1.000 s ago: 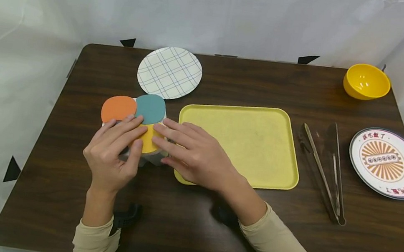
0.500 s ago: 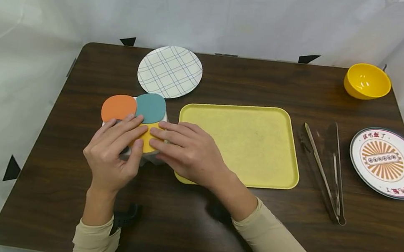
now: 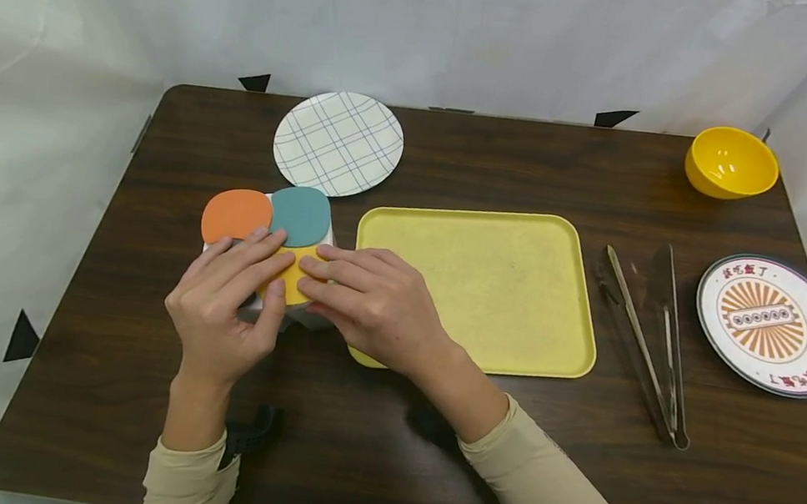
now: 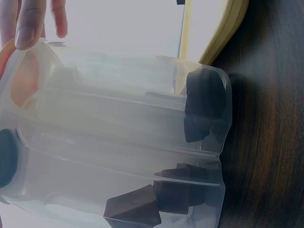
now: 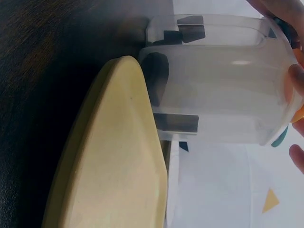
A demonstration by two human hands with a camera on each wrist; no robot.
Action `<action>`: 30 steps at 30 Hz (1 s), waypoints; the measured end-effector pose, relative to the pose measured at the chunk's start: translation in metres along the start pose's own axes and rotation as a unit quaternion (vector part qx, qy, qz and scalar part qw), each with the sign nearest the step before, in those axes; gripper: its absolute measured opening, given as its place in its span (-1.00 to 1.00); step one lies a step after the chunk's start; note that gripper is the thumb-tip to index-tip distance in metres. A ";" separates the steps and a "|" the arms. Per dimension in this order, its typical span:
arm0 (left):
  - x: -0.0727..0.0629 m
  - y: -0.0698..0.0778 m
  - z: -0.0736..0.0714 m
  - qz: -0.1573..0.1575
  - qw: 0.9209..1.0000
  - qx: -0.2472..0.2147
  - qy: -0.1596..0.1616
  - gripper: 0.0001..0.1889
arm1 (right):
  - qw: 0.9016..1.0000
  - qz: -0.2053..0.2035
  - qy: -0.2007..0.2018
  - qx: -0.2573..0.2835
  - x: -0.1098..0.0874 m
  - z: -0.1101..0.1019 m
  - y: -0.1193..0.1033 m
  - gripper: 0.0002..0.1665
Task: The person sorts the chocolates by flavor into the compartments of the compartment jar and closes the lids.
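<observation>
A translucent plastic container (image 4: pixel 118 109) with several compartments stands on the table. In the head view its coloured lids show from above: an orange lid (image 3: pixel 236 216), a teal lid (image 3: pixel 300 217) and a yellow lid (image 3: pixel 301 286). Dark block-like pieces (image 4: pixel 134 208) lie at the bottom of the compartments. My left hand (image 3: pixel 223 305) rests its extended fingers across the top, over a dark lid mostly hidden beneath them and the yellow lid's left edge. From the other side, the right hand (image 3: pixel 378 303) lays its fingertips on the yellow lid, fingers nearly straight.
A yellow tray (image 3: pixel 481 295) lies just right of the container. Behind is a checked plate (image 3: pixel 338 145). Metal tongs (image 3: pixel 651 358), a printed plate (image 3: pixel 774 325) and a yellow bowl (image 3: pixel 732 164) are on the right side. White sheeting (image 3: pixel 430 37) surrounds the table.
My right hand has shifted slightly left, bringing its fingertips from the yellow lid's right edge further onto it. The left hand has stayed in place.
</observation>
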State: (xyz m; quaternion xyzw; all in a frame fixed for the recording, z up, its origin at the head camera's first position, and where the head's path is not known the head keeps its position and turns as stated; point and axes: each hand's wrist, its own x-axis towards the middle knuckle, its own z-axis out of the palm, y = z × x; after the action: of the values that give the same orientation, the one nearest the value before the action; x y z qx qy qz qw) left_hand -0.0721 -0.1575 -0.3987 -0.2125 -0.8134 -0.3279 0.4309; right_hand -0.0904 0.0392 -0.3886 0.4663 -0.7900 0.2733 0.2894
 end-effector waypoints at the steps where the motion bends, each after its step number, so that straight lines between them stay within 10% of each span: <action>1: 0.000 0.000 0.000 0.000 1.000 -0.001 0.000 -0.66 | 1.000 0.001 0.000 -0.001 0.000 0.000 0.000 -0.63; 30: 0.001 0.003 -0.007 -0.010 0.999 -0.043 -0.026 -0.74 | 0.999 -0.007 -0.031 -0.019 0.005 -0.005 -0.002 -0.72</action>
State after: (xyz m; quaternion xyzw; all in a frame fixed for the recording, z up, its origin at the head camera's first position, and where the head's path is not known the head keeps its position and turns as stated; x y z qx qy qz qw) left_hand -0.0669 -0.1603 -0.3941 -0.2308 -0.8117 -0.3611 0.3968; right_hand -0.0897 0.0391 -0.3808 0.4743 -0.8006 0.2415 0.2752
